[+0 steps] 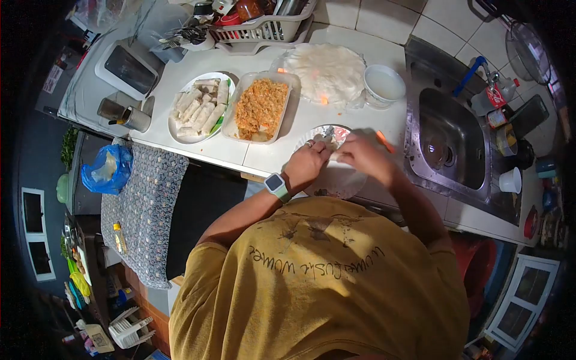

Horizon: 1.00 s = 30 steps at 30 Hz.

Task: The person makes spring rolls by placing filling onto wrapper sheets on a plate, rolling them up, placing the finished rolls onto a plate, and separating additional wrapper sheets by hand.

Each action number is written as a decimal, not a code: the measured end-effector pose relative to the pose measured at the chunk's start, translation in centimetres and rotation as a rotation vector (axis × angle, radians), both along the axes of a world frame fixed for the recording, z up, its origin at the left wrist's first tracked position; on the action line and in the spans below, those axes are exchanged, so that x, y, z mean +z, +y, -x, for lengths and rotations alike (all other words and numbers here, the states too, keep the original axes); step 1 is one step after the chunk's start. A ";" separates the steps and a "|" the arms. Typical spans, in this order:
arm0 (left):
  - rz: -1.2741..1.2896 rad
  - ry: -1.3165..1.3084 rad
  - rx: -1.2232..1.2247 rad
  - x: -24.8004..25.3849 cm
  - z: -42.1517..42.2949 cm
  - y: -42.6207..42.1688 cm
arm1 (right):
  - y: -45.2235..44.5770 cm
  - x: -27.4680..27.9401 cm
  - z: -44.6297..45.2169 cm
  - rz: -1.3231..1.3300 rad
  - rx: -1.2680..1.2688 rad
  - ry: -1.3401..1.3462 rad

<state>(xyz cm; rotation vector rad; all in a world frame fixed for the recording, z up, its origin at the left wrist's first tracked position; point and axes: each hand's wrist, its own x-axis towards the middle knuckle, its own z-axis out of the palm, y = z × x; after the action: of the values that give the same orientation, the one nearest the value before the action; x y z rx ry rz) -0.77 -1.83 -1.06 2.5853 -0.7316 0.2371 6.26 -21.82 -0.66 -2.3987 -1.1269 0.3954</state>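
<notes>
My left hand (305, 162), with a watch on its wrist, and my right hand (363, 155) meet over a patterned plate (303, 137) at the counter's front edge. Their fingers are pinched together around a small pale spring roll (328, 143), mostly hidden by the fingers. Left of the plate, a clear tub (287, 114) holds orange shredded filling (261, 107). Several rolled spring rolls (201, 108) lie on a white plate (173, 129). Behind my hands is a stack of round white wrappers (324, 69) on plastic, beside a bowl (384, 84) of cloudy liquid.
A metal sink (453, 132) with a blue tap (470, 77) is at the right. A grey dish rack (264, 33) stands at the back. A tin can (138, 120) sits near the left edge. An orange strip (384, 141) lies beside my right hand.
</notes>
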 end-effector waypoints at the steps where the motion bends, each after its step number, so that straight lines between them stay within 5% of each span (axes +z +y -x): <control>1: -0.018 0.024 0.003 0.4 0.3 -0.1 | 0.4 2.7 -0.8 0.044 -0.101 0.067; 3: -0.038 0.046 0.002 0.6 0.7 -0.2 | -0.6 3.2 -3.6 -0.233 -0.112 -0.408; 5: -0.048 -0.045 -0.001 0.3 1.3 -0.3 | -1.6 2.7 -7.5 -0.245 -0.388 -0.447; 9: -0.106 -0.010 -0.002 0.7 2.6 -0.4 | -2.9 2.1 -11.7 0.088 -0.472 -0.534; 11: -0.162 -0.124 0.001 0.5 3.0 -0.3 | -2.3 4.5 -11.4 0.314 -0.476 -0.099; 14: -0.150 -0.062 -0.020 0.4 3.1 0.0 | -2.4 5.3 -11.5 0.261 -0.461 0.055; 18: -0.145 -0.056 -0.007 0.4 3.2 0.0 | -2.3 3.4 -9.9 -0.023 -0.398 -0.360; 22: -0.103 -0.074 -0.006 0.8 3.1 0.0 | -0.3 2.6 -3.4 -0.560 -0.149 0.373; 24: -0.071 -0.078 -0.014 0.7 2.7 0.0 | -0.1 2.1 -0.5 -0.415 0.005 0.509; 26: -0.035 -0.060 -0.022 -0.2 2.2 0.1 | -0.2 2.6 0.5 -0.106 0.011 0.398; 28: -0.052 -0.039 -0.020 -0.2 2.0 0.1 | 0.2 3.7 1.1 0.175 0.139 -0.415; 30: -0.068 -0.015 -0.023 -0.3 2.1 0.0 | 0.5 2.2 0.6 -0.035 0.055 -0.561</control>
<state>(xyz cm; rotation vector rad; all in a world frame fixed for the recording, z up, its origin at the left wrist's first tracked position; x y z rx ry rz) -2.85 -1.78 -1.33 2.6405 -0.7873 0.2290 5.63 -21.35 1.50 -2.5211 -1.4128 -0.3044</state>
